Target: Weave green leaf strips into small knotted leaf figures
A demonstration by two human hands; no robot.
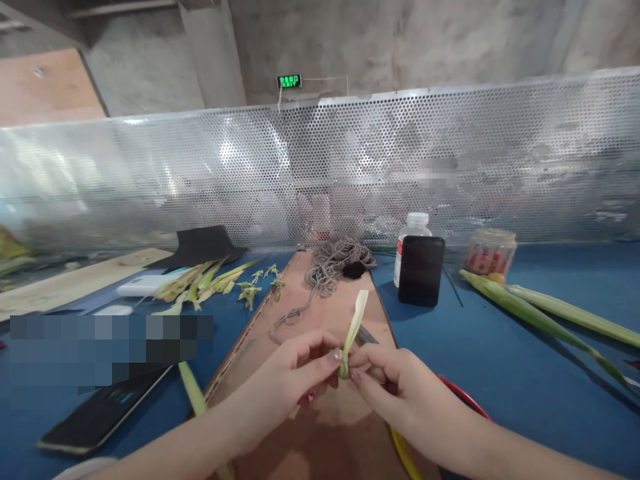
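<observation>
A pale green strip (pixel 357 307) is held above the board (pixel 330 433), folded into a small bundle at its lower end, with its free end standing up and tilted slightly to the right. By the left hand (pixel 303 367) it is pinched between thumb and forefinger, the fingers closed with no visible gap; by the right hand (pixel 395 383) the bundle's right edge is gripped, those fingers also drawn together, though what lies behind them cannot be told. The fold could be loosened if either pinch were eased, since no tie can be made out around it. The strip could be split along its length if it were pulled or creased too hard, as leafy material is likely to tear along its grain. The upright end could be bent if it were brushed by a knuckle. If the bundle were dropped, it would probably be caught by the board, beyond which the tangled cord (pixel 333 263) is heaped. On the worktop (pixel 480 347), the black slab (pixel 421 272) before the bottle (pixel 418 221) could be toppled by a wide swing of the right arm.
</observation>
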